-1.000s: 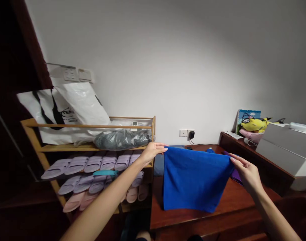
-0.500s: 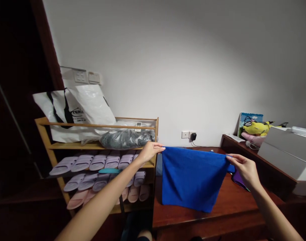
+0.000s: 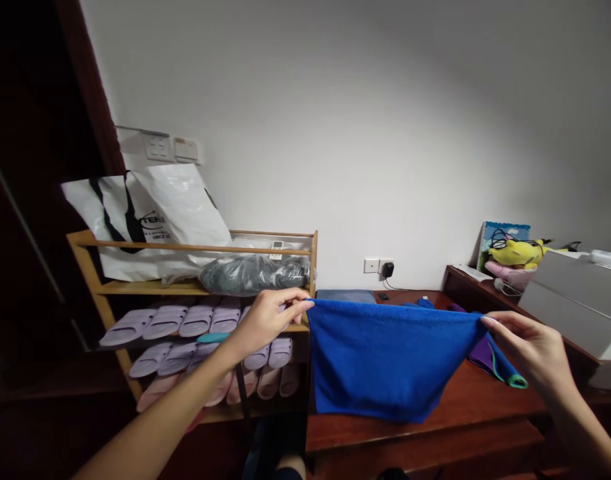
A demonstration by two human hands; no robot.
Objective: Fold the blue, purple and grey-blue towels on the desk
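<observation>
One blue cloth [image 3: 385, 360], lower centre of the frame, spread between two hands, its body hanging in front of the reddish surface [image 3: 490, 400] (whether the hem touches is unclear). Left hand [image 3: 268, 323], centre: fingertips closed on one upper corner. Right hand [image 3: 540, 350], lower right: fingertips closed on the other. Step in hand, by judgement: holding the cloth open, top edge nearly straight. Any next move would call for both corners kept pinched and the hanging part free of creases.
</observation>
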